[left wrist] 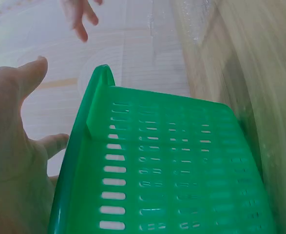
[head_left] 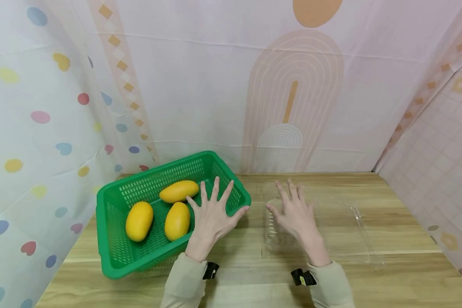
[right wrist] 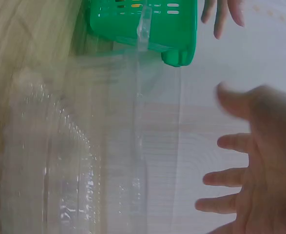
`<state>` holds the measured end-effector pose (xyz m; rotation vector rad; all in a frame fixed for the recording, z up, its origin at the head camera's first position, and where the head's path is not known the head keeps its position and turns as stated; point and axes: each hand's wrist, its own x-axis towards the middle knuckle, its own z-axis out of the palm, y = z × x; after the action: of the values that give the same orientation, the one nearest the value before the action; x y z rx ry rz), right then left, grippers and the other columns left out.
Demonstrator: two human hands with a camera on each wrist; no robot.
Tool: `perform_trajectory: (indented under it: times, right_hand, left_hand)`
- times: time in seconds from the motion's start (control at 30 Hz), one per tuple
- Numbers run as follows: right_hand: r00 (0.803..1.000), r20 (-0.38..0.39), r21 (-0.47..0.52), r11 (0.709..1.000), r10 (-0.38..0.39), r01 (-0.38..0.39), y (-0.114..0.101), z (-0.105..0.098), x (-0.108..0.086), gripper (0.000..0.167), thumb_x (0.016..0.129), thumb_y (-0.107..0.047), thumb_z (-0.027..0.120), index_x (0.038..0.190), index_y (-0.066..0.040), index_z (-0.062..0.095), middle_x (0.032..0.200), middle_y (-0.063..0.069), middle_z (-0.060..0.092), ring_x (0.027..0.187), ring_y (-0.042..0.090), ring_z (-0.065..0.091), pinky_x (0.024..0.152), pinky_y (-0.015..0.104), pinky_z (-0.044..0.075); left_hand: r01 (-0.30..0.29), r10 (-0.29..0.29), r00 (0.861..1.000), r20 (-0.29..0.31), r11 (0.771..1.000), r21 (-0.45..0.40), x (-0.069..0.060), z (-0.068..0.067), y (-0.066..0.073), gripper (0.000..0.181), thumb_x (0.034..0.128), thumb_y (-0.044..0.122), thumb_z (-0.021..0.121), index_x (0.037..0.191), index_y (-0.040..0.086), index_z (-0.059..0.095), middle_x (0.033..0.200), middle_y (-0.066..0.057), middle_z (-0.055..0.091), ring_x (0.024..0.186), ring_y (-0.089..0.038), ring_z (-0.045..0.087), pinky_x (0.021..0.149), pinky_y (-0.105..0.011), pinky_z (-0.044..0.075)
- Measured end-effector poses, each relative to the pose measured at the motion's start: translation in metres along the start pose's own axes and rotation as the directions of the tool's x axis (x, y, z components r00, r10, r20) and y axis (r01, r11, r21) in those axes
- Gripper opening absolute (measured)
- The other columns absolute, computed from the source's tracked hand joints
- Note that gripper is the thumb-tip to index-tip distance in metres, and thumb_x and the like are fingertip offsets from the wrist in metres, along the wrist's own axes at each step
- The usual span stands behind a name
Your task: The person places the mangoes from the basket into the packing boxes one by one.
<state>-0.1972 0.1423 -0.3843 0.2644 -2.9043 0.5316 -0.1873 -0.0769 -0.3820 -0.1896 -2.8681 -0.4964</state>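
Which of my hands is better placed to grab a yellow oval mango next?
Probably your left hand: it is over the green rectangular plastic basket holding the mangoes. Your right hand is above the clear plastic container, farther away.

Green rectangular perforated plastic basket: upright, set askew. In it, 3 smooth yellow oval mango-like fruits, lying: L fruit twd bskt's L end; far fruit nr far wall; near fruit just below it. Clear rectangular plastic clamshell: R of bskt, apart, appears opened out.

Your left hand is partly hiding the slotted basket. Your right thumb is blurring in its wrist view.
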Motion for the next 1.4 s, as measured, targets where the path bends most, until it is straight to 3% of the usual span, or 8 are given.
perform_trajectory:
  times: [0.17, 0.3, 0.6, 0.77, 0.97, 1.13, 1.3, 1.4]
  right_hand:
    - [0.994, -0.073, -0.034, 0.996, -0.084, 0.081, 0.012, -0.005, -0.008, 0.07, 0.09, -0.034, 0.062, 0.148, -0.009, 0.031, 0.149, 0.025, 0.034, 0.136, 0.047, 0.033, 0.1, 0.071, 0.028]
    - [0.993, -0.062, -0.075, 0.993, -0.098, 0.093, 0.028, -0.009, -0.014, 0.068, 0.089, -0.027, 0.064, 0.145, -0.002, 0.033, 0.146, 0.027, 0.036, 0.131, 0.048, 0.039, 0.101, 0.068, 0.031]
    - [0.998, -0.003, -0.143, 0.988, -0.057, 0.056, 0.062, -0.012, -0.028, 0.063, 0.09, -0.022, 0.063, 0.137, 0.011, 0.038, 0.141, 0.034, 0.038, 0.123, 0.055, 0.042, 0.096, 0.066, 0.038]
    - [0.999, 0.049, -0.156, 0.987, -0.02, 0.027, 0.074, -0.014, -0.033, 0.06, 0.091, -0.02, 0.061, 0.134, 0.015, 0.039, 0.137, 0.037, 0.041, 0.117, 0.056, 0.046, 0.091, 0.064, 0.043]
    - [0.995, 0.098, -0.166, 0.986, 0.01, 0.007, 0.08, -0.015, -0.035, 0.055, 0.091, -0.02, 0.06, 0.128, 0.018, 0.045, 0.125, 0.037, 0.05, 0.107, 0.053, 0.052, 0.078, 0.058, 0.051]
    - [0.994, 0.108, -0.162, 0.987, 0.017, 0.001, 0.085, -0.013, -0.037, 0.052, 0.09, -0.016, 0.061, 0.126, 0.019, 0.047, 0.12, 0.036, 0.052, 0.105, 0.051, 0.054, 0.076, 0.057, 0.052]
    - [0.995, 0.099, -0.15, 0.989, 0.005, 0.01, 0.088, -0.011, -0.038, 0.05, 0.088, -0.014, 0.061, 0.122, 0.02, 0.048, 0.115, 0.036, 0.055, 0.099, 0.051, 0.057, 0.071, 0.057, 0.052]
    - [0.996, 0.087, -0.145, 0.989, -0.004, 0.017, 0.09, -0.009, -0.037, 0.048, 0.088, -0.013, 0.06, 0.121, 0.02, 0.05, 0.114, 0.036, 0.056, 0.098, 0.052, 0.058, 0.071, 0.057, 0.052]
  left_hand:
    - [-0.016, 0.016, 1.0, -0.014, 1.0, -0.002, -0.006, -0.004, -0.009, 0.067, 0.0919, 0.062, 0.042, 0.146, 0.022, 0.039, 0.149, -0.015, 0.041, 0.137, -0.046, 0.033, 0.105, -0.072, 0.021]
    - [-0.049, 0.051, 0.996, -0.073, 0.998, 0.024, -0.012, -0.01, -0.021, 0.054, 0.0974, 0.048, 0.044, 0.136, 0.011, 0.052, 0.132, -0.016, 0.058, 0.122, -0.04, 0.052, 0.102, -0.056, 0.04]
    - [-0.062, 0.066, 0.995, -0.071, 0.996, 0.06, -0.027, -0.033, -0.047, 0.046, 0.0981, 0.036, 0.049, 0.128, 0.003, 0.057, 0.123, -0.019, 0.062, 0.109, -0.038, 0.059, 0.087, -0.049, 0.051]
    - [-0.065, 0.067, 0.998, -0.017, 0.994, 0.088, -0.029, -0.06, -0.058, 0.046, 0.098, 0.036, 0.05, 0.13, 0.003, 0.055, 0.125, -0.021, 0.061, 0.105, -0.041, 0.061, 0.077, -0.052, 0.053]
    - [-0.058, 0.045, 0.986, 0.162, 0.995, 0.078, -0.015, -0.098, -0.067, 0.049, 0.099, 0.036, 0.047, 0.135, 0.004, 0.05, 0.131, -0.023, 0.056, 0.107, -0.043, 0.058, 0.076, -0.053, 0.052]
    - [-0.062, 0.025, 0.931, 0.364, 0.994, 0.09, 0.01, -0.11, -0.079, 0.055, 0.0993, 0.039, 0.045, 0.139, 0.001, 0.044, 0.138, -0.027, 0.049, 0.12, -0.045, 0.05, 0.09, -0.057, 0.047]
    - [-0.018, -0.029, 0.818, 0.574, 0.997, 0.076, 0.033, -0.102, -0.095, 0.062, 0.099, 0.04, 0.045, 0.143, -0.002, 0.036, 0.144, -0.029, 0.04, 0.131, -0.048, 0.038, 0.101, -0.059, 0.037]
    - [0.024, -0.091, 0.756, 0.648, 0.994, 0.111, 0.04, -0.092, -0.102, 0.066, 0.0975, 0.04, 0.048, 0.144, -0.003, 0.033, 0.145, -0.031, 0.036, 0.132, -0.049, 0.034, 0.102, -0.06, 0.035]
